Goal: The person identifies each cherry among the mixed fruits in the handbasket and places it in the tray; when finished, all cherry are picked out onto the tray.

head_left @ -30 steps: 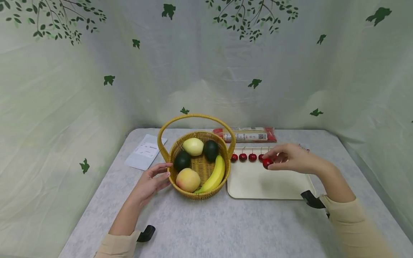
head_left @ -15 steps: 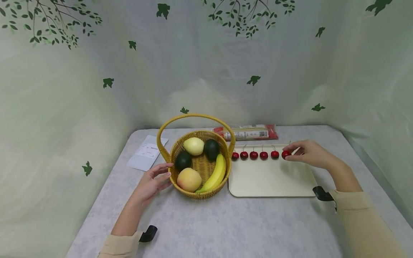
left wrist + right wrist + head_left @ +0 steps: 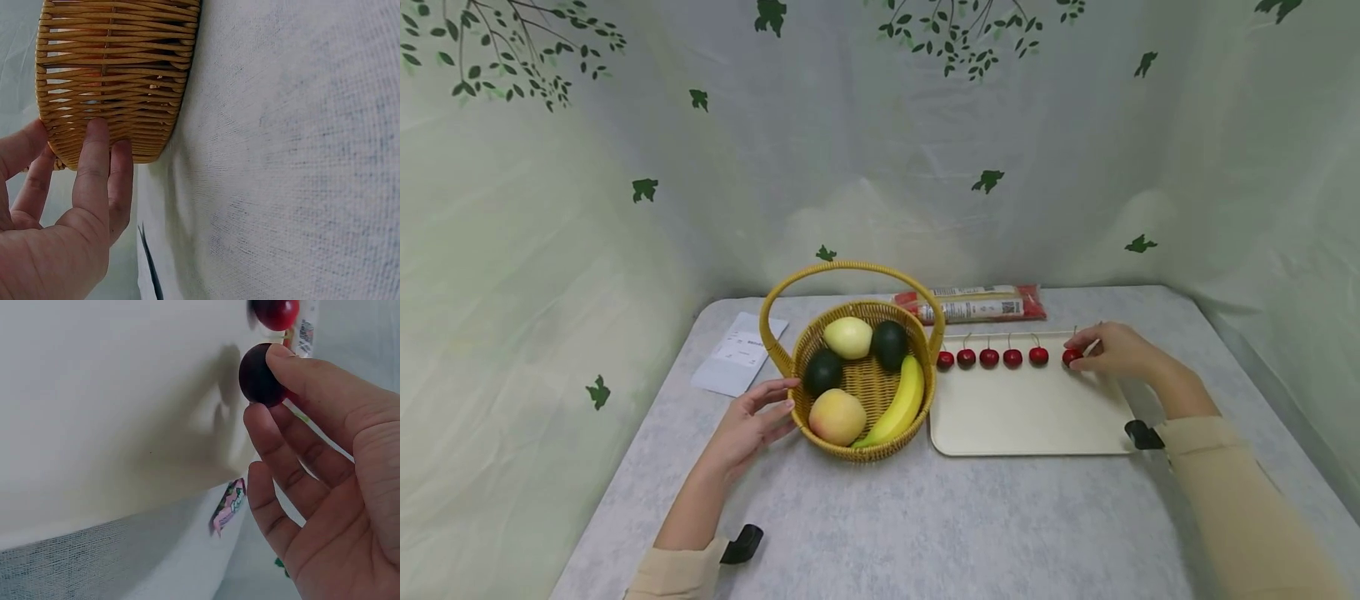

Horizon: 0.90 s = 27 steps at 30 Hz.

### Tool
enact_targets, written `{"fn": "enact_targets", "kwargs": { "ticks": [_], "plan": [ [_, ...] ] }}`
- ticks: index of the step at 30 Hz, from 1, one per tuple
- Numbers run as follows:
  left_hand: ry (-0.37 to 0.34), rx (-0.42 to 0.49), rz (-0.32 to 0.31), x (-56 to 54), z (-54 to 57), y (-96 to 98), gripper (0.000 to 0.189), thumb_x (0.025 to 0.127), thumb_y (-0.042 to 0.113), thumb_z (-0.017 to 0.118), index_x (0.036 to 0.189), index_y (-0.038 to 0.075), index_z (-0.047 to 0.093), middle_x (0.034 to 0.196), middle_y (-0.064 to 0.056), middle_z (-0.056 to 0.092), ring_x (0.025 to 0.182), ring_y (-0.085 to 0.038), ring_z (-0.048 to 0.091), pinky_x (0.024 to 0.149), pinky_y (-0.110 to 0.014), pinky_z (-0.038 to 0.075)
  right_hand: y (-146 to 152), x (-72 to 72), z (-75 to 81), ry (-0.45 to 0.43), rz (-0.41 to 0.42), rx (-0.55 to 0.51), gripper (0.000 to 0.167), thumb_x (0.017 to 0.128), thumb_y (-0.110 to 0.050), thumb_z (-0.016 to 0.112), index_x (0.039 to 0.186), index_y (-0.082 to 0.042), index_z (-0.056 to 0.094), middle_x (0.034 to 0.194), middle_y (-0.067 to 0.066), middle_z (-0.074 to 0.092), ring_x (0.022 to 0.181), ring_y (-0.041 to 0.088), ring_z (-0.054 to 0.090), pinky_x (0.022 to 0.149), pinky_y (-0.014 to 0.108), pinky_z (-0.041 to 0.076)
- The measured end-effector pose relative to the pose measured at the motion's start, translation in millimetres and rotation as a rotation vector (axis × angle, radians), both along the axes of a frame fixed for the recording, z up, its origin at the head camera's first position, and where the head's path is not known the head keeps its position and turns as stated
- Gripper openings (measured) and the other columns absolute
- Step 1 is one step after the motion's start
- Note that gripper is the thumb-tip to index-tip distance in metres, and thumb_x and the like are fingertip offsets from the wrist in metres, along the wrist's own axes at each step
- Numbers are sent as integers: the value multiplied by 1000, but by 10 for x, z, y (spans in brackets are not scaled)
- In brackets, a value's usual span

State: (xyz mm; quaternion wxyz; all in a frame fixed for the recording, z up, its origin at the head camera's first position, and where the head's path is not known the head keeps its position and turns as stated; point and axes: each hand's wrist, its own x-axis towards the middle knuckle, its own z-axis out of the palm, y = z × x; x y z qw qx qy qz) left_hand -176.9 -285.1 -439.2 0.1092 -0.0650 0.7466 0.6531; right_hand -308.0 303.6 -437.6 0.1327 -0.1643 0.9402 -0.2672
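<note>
My right hand (image 3: 1120, 354) pinches a dark red cherry (image 3: 1071, 358) between thumb and fingertips at the right end of a row of cherries (image 3: 989, 358). They line the far side of a cream tray (image 3: 1022, 421). The right wrist view shows the held cherry (image 3: 259, 376) close over the tray, another cherry (image 3: 278, 311) beyond it. My left hand (image 3: 748, 429) rests its extended fingertips against the left side of a woven basket (image 3: 867, 385). Inside are a peach (image 3: 837, 417), a banana (image 3: 901, 408), a pale yellow fruit (image 3: 848, 337) and two dark green fruits (image 3: 890, 346).
A clear and red packet (image 3: 985, 308) of long pale sticks lies behind the tray. Left of the basket is a white printed paper (image 3: 736, 354). The right wrist view has a small pink packet (image 3: 230, 505) beyond the tray's edge. Curtains (image 3: 850, 167) enclose the table.
My right hand has carried the cherry rightward from over the row's middle to its right end, then slightly farther right. The left hand has stayed at the basket.
</note>
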Motion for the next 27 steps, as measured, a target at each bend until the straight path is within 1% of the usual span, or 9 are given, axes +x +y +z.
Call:
{"fn": "enact_targets", "kwargs": {
  "ticks": [1,3,7,10,16,21,24,27],
  "plan": [
    [1,-1,-1,4,3,-1,49,109,19,66,154,7,54,155,-17,44,126,-13,59,101,-31,62,-14,-10,0,-7,-1,8,41,96,-20,82,128,3,72,118,20,74,101,30,69,85,44,62],
    [5,-3,-3,10,5,-5,49,109,19,66,154,7,54,155,-18,44,127,-13,59,101,-30,62,-43,-25,5,-18,-4,22,39,96,-19,82,127,3,72,119,20,73,104,32,70,86,44,62],
    [10,-6,-6,17,6,-6,48,109,19,66,154,7,54,155,-18,44,127,-14,59,101,-30,61,-74,-52,10,-37,-1,21,36,97,-17,80,125,3,73,117,20,75,103,31,69,78,35,60],
    [9,-2,-8,23,11,-4,48,109,18,66,154,6,54,154,-19,44,126,-14,59,101,-30,62,-87,-61,-1,-52,-3,15,36,98,-17,79,127,4,73,118,21,75,104,31,69,78,35,59],
    [14,-7,-15,27,20,6,48,109,18,66,154,4,53,153,-19,44,126,-15,59,101,-31,62,-106,-63,-42,-71,-19,24,40,100,-17,76,133,5,71,125,25,72,109,36,69,90,46,62],
    [35,-59,-14,29,38,2,48,109,18,66,153,5,55,153,-19,46,125,-15,61,100,-33,63,-144,-61,-64,-29,15,19,47,100,-21,77,140,3,67,127,26,70,115,42,70,98,56,60],
    [56,-87,-23,40,45,3,48,109,19,65,153,5,55,153,-21,46,124,-17,64,99,-38,64,-145,-52,-71,-4,27,11,54,99,-25,79,144,2,64,129,28,67,114,44,70,99,59,59],
    [76,-110,-36,67,75,8,48,110,21,64,154,5,53,154,-22,46,125,-21,66,99,-41,64,-138,-26,-57,11,14,4,61,99,-30,80,148,0,59,134,32,64,115,45,70,100,62,58]
  ]
}}
